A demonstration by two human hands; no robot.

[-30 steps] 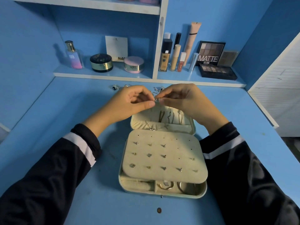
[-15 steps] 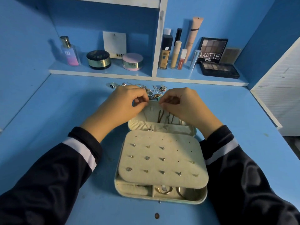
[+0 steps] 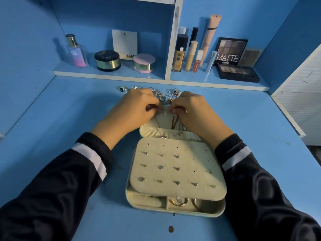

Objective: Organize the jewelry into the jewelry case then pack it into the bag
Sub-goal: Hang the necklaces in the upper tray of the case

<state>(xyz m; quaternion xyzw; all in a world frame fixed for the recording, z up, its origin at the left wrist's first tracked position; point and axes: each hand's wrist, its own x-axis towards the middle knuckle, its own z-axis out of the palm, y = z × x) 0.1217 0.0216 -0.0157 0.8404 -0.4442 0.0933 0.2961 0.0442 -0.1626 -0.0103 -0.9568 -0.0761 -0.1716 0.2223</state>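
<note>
Both hands meet fingertip to fingertip at the far edge of the lid. My left hand [image 3: 137, 108] and right hand [image 3: 194, 110] each have fingers curled in tight against the thumb in a narrow pinch. From my feed I cannot tell what sits between them, or whether anything does. A small pale tab [image 3: 165, 113] shows in the gap between the two hands.

Under them lies the open cream padded jewelry case [image 3: 129, 197]. Its lid is laid flat on the far side, with a gathered cream pocket [image 3: 151, 132] and thin chains hanging above it. The near half is covered by a cream perforated earring panel [image 3: 175, 164] set with small studs. Gold rings [image 3: 178, 202] show in a compartment at its near edge.

Just beyond my fingers a tangled heap of silver and gold chains and rings [image 3: 165, 97] rests on the blue desk [image 3: 52, 119]. A chunky silver ring [image 3: 124, 89] lies apart to its left. A small brown round object [image 3: 171, 228] lies near me, in front of the case. On the far shelf stand a purple perfume bottle [image 3: 76, 53], round compacts and a "MATTE" eyeshadow palette [image 3: 230, 51].
</note>
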